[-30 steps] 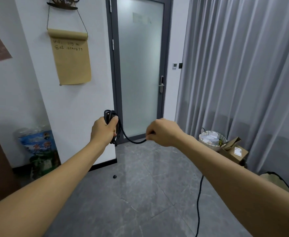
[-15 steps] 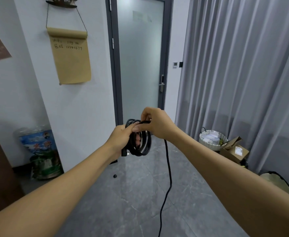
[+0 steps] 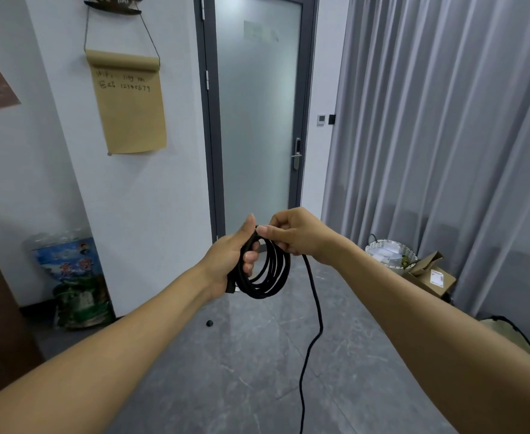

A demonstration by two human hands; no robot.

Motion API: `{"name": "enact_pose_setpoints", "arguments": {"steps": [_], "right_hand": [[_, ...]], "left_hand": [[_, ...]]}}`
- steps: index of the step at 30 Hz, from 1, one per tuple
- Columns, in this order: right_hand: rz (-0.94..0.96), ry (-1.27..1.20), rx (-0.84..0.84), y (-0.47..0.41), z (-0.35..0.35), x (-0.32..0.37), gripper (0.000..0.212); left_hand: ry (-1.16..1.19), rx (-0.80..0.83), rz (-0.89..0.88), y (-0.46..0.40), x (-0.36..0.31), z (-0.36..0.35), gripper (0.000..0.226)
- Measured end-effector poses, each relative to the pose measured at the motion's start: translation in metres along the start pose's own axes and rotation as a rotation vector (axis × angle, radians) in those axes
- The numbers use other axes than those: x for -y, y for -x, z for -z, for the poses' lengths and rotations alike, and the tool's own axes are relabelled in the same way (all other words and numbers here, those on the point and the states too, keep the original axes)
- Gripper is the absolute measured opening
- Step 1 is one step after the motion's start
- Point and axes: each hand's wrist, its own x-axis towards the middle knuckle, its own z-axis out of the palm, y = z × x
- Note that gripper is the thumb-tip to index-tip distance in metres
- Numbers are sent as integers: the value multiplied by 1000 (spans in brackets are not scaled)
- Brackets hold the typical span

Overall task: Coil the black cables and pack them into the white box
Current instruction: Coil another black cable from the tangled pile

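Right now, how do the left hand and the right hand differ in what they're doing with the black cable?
The left hand grips the gathered loops of the black cable in its fist; the right hand pinches a single strand at the top of the coil. The left hand holds the coil's side, thumb up; the right hand sits above it, with the loose tail hanging below toward the floor. Both hold the same cable.

Matt black braided cable (image 3: 268, 270); glossy grey stone-look tiled floor (image 3: 232, 371); frosted glass door (image 3: 254, 120); soft grey cloth curtain (image 3: 445, 151); brown kraft paper sheet (image 3: 130, 108).
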Motion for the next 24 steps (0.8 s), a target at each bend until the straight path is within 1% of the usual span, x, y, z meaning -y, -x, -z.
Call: {"name": "enact_pose_setpoints", "arguments": {"steps": [2, 5, 6, 9, 13, 17, 21, 24], "right_hand": [[-40, 23, -35, -3, 4, -1, 35], [-98, 41, -47, -3, 10, -7, 40], [-111, 18, -53, -2, 12, -12, 41], [-143, -49, -118, 3, 23, -33, 35], [-192, -52, -247, 12, 44, -58, 30], [-218, 22, -379, 15, 56, -76, 27], [-226, 133, -444, 14, 60, -86, 22], [-177, 349, -468, 14, 58, -86, 19]], "left_hand": [[-23, 22, -5, 1, 0, -1, 38], [-10, -8, -18, -1, 2, 2, 20], [6, -33, -26, -1, 3, 4, 21], [61, -143, -20, -4, 3, 17, 35], [104, -296, -4, -7, -1, 46, 35], [124, -444, 24, -11, -3, 68, 33], [168, -562, -10, -14, -5, 83, 28], [-4, -604, -119, -14, -6, 88, 28]]}}
